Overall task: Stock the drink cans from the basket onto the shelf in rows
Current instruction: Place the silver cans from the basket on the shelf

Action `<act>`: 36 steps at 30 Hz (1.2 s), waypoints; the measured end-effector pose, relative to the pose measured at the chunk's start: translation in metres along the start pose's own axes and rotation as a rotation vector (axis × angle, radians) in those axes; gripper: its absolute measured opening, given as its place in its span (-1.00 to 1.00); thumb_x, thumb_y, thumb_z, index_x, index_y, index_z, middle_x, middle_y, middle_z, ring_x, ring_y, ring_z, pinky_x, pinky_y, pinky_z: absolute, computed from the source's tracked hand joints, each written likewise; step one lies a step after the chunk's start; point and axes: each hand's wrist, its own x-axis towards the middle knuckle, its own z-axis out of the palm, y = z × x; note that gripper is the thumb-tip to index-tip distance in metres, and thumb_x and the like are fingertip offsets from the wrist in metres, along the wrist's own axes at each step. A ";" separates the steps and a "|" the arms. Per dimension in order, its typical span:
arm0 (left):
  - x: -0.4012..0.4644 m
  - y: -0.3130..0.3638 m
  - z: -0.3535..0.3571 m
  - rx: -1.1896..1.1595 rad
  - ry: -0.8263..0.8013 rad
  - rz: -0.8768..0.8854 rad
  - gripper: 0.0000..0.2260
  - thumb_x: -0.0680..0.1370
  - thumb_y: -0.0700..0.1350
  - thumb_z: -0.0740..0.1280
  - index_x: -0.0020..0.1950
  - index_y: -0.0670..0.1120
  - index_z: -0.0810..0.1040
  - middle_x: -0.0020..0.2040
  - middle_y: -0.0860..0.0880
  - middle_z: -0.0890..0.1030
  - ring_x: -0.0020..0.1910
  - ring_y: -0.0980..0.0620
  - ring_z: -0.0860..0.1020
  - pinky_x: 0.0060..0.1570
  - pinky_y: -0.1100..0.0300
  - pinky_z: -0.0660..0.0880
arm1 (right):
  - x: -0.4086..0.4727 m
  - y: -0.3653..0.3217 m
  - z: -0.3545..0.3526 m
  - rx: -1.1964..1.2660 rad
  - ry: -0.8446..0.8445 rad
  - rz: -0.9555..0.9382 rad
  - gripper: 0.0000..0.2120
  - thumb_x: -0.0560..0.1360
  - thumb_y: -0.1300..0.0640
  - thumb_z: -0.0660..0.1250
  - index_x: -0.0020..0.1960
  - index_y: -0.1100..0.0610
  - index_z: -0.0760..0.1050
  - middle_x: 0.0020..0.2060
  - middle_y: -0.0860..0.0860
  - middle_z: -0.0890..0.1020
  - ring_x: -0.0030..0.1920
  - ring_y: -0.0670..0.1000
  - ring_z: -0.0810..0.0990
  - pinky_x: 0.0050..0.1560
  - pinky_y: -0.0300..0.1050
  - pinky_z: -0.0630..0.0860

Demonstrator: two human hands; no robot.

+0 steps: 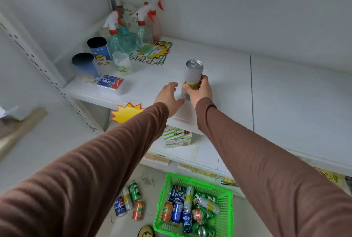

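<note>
Starting far left on the white shelf: two blue cups, a small blue-and-white box, spray bottles at the back corner. Left hand was spread, fingers relaxed, holding nothing, just beside the can. Right hand gripped a tall silver-and-yellow can around its lower half, upright; whether its base touched the shelf couldn't be told. Below on the floor: four loose cans lay left of the green basket, which held more mixed cans lying in a jumble.
</note>
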 end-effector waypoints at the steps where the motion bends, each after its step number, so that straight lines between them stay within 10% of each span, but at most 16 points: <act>1: 0.008 0.000 0.000 0.003 -0.004 0.001 -0.46 0.52 -0.10 0.40 0.46 -0.09 0.30 0.36 -0.11 0.44 0.28 -0.08 0.47 0.31 0.07 0.41 | 0.007 0.001 0.005 -0.023 0.013 0.004 -0.46 0.43 0.03 0.53 0.31 0.08 0.39 0.14 0.01 0.64 0.10 0.09 0.63 0.19 0.00 0.56; 36: 0.231 -0.019 -0.019 0.167 0.069 0.148 -0.42 0.49 -0.14 0.40 0.47 -0.10 0.29 0.39 -0.11 0.41 0.35 -0.12 0.39 0.32 0.04 0.38 | 0.229 -0.019 0.072 -0.271 0.094 -0.009 -0.55 0.47 0.05 0.45 0.28 0.12 0.39 0.07 0.06 0.65 0.05 0.14 0.63 0.02 -0.09 0.51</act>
